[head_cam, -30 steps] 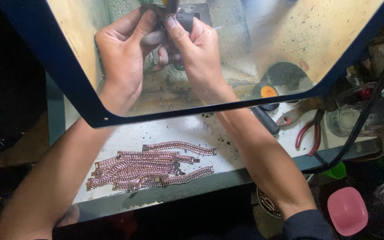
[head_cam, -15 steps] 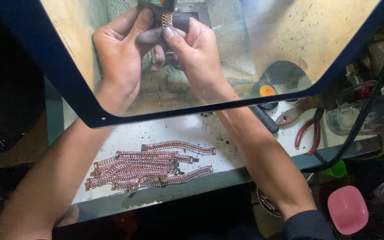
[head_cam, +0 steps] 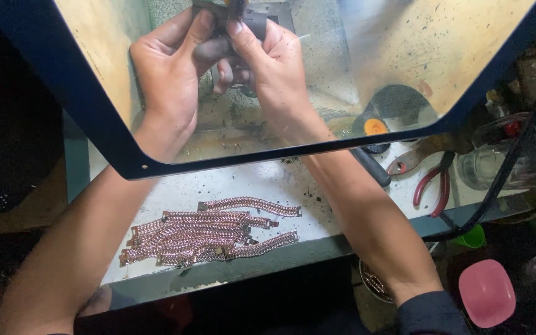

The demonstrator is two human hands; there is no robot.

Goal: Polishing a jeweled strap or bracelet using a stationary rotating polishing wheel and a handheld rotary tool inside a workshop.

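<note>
Presently, left hand (head_cam: 169, 74) fingers pinching small dark piece (head_cam: 218, 12) behind clear shield (head_cam: 404, 56) | right hand (head_cam: 274, 68) fingers clamped on same piece, top centre | copper chains (head_cam: 206, 232) heaped on counter (head_cam: 330, 186) | red pliers (head_cam: 432, 186) right

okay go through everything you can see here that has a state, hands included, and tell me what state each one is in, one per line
Left hand: raised behind the clear shield, fingers pinched on a small dark piece.
Right hand: raised, fingers pinched on the same piece.
Small dark piece: held between both hands, mostly hidden.
Clear shield: tilted over the bench, smeared.
Chain bracelets: lying loose in a pile, untouched.
Red-handled pliers: lying on the bench, handles apart.
</note>
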